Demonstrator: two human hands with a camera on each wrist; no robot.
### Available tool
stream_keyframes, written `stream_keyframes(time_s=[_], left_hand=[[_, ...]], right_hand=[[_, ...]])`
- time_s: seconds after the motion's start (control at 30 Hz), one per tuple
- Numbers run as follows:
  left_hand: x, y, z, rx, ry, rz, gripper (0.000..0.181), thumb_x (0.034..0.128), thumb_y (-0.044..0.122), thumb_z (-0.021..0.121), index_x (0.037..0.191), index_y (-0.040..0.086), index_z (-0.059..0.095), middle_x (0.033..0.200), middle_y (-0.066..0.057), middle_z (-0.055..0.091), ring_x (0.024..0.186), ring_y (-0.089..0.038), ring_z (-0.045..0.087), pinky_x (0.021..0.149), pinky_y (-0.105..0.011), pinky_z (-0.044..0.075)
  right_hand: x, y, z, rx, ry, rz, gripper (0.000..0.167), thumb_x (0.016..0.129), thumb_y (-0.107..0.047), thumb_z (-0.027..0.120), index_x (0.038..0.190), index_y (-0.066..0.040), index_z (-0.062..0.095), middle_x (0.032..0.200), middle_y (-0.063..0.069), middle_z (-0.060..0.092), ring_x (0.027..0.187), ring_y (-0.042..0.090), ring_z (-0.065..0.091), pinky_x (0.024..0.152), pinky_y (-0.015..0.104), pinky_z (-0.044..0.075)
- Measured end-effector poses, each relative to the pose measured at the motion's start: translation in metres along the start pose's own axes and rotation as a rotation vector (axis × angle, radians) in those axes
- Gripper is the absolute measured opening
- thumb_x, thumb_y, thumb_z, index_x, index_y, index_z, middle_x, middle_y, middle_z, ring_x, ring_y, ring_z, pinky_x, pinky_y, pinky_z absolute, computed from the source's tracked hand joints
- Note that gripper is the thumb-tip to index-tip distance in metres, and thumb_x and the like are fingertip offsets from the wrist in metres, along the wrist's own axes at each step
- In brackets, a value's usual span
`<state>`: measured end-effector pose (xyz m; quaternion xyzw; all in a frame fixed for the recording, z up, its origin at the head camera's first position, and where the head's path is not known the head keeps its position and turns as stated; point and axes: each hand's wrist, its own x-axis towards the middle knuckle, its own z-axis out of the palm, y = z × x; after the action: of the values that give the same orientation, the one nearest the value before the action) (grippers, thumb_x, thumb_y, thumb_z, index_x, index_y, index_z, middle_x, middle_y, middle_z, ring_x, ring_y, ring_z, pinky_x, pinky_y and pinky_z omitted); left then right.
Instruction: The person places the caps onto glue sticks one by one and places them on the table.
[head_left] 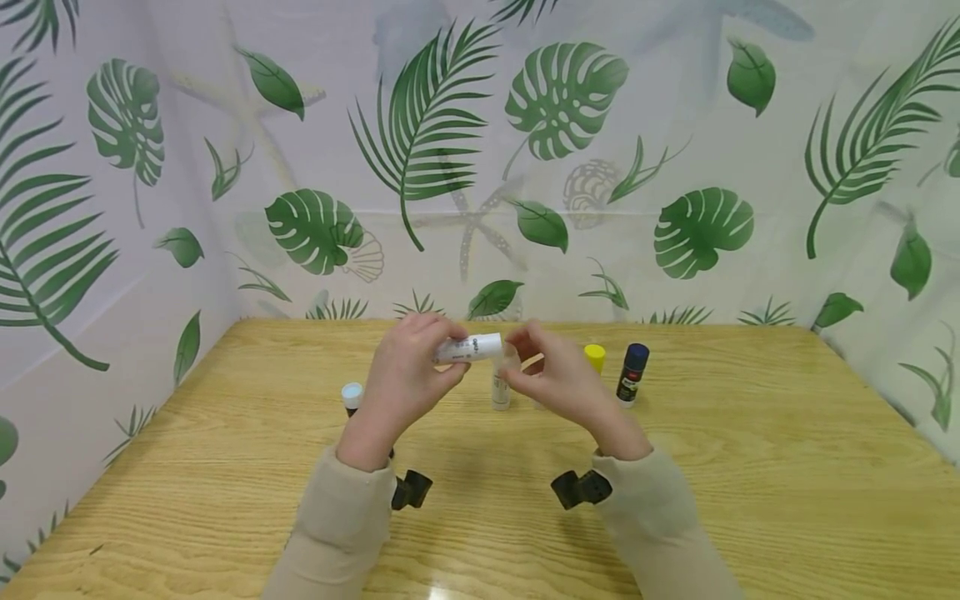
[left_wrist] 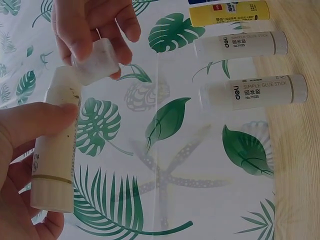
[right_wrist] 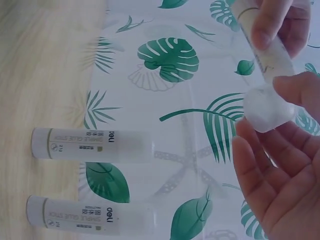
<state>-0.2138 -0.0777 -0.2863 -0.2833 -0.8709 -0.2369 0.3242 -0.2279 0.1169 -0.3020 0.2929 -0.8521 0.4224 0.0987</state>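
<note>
My left hand [head_left: 405,371] grips the body of a white glue stick [head_left: 468,347], held sideways above the table with its end toward the right. My right hand [head_left: 558,379] pinches a translucent cap [right_wrist: 267,107] between thumb and fingers at that end of the stick. In the left wrist view the cap [left_wrist: 97,62] sits at an angle to the tube's top; whether they still touch I cannot tell. Behind the hands stand two more white glue sticks, one [left_wrist: 260,92] beside the other [left_wrist: 245,45]; in the head view the right hand mostly hides one of them.
At the right stand a yellow-capped glue stick [head_left: 595,357] and a dark glue stick with a navy cap [head_left: 632,375]. A bottle or stick with a pale blue cap [head_left: 351,396] is partly hidden by the left arm. Leaf-patterned cloth [head_left: 465,167] backs the wooden table [head_left: 750,467].
</note>
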Motion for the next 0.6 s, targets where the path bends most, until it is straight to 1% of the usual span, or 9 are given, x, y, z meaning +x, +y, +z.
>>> stream_keyframes(time_s=[0.13,0.33,0.6], left_hand=[[0.0003,0.0006,0.0007,0.005,-0.004,0.004,0.02,0.0659,0.008,0.076,0.082,0.007,0.065,0.083,-0.002,0.061,0.076,-0.017,0.051,0.066,-0.029,0.043],[0.0005,0.0004,0.0016,0.014,-0.022,0.007,0.021,0.066,0.01,0.077,0.084,0.007,0.065,0.084,-0.002,0.061,0.078,-0.017,0.052,0.068,-0.029,0.044],[0.0006,-0.0001,0.002,0.03,-0.042,0.008,0.022,0.0657,0.01,0.077,0.084,0.008,0.065,0.084,-0.001,0.062,0.079,-0.017,0.052,0.069,-0.029,0.044]], right_hand=[[-0.0011,-0.0038,-0.0035,-0.016,0.042,-0.025,0.028,0.078,-0.006,0.066,0.102,0.0,0.051,0.093,0.01,0.059,0.082,0.02,0.056,0.068,0.032,0.05],[-0.0022,-0.0075,-0.0068,-0.034,0.076,-0.036,0.029,0.078,-0.004,0.067,0.101,0.001,0.051,0.096,0.013,0.058,0.081,0.023,0.059,0.067,0.032,0.05],[-0.0021,-0.0088,-0.0078,-0.023,0.144,-0.033,0.026,0.077,-0.008,0.068,0.097,-0.001,0.055,0.093,0.011,0.06,0.081,0.02,0.06,0.067,0.029,0.05]])
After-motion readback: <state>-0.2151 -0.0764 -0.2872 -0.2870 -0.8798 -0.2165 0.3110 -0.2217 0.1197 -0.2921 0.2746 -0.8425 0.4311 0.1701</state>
